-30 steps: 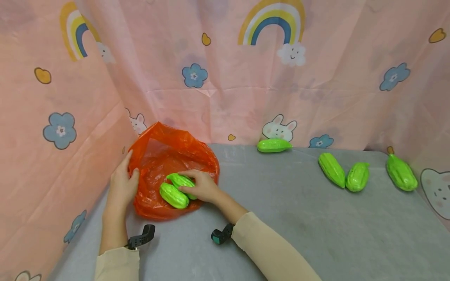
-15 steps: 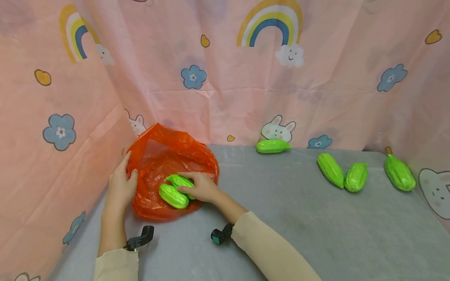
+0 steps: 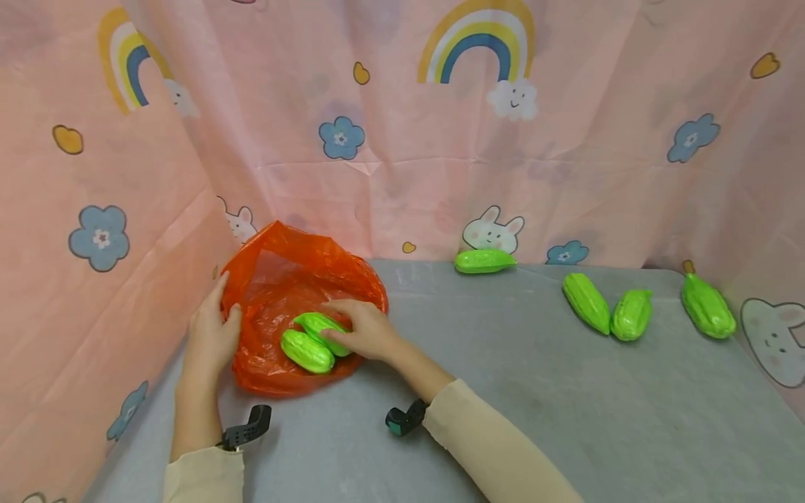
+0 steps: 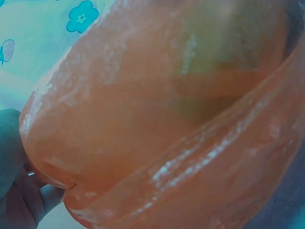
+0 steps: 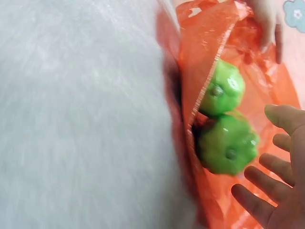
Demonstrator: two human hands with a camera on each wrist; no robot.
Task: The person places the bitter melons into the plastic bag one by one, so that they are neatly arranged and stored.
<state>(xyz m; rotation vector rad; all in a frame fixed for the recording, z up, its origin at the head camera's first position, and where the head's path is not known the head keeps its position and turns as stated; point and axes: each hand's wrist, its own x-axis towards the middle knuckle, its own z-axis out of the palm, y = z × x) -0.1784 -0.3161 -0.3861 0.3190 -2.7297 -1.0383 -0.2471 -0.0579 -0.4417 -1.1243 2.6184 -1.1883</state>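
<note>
In the red bag (image 3: 295,244) near the desk's (image 3: 503,391) far left corner, two green gourds (image 3: 307,351) slant lengthwise far-left to near-right, just left of the nearer, wide-spread right hand (image 3: 370,332); the left hand (image 3: 210,337) pinches the bag.

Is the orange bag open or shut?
Open: the bag gapes wide, showing two green vegetables inside, and the left hand grips it.

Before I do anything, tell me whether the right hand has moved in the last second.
Yes, slightly: in the head view the right hand has shifted rightward, judged against the central printed rabbit.
</note>
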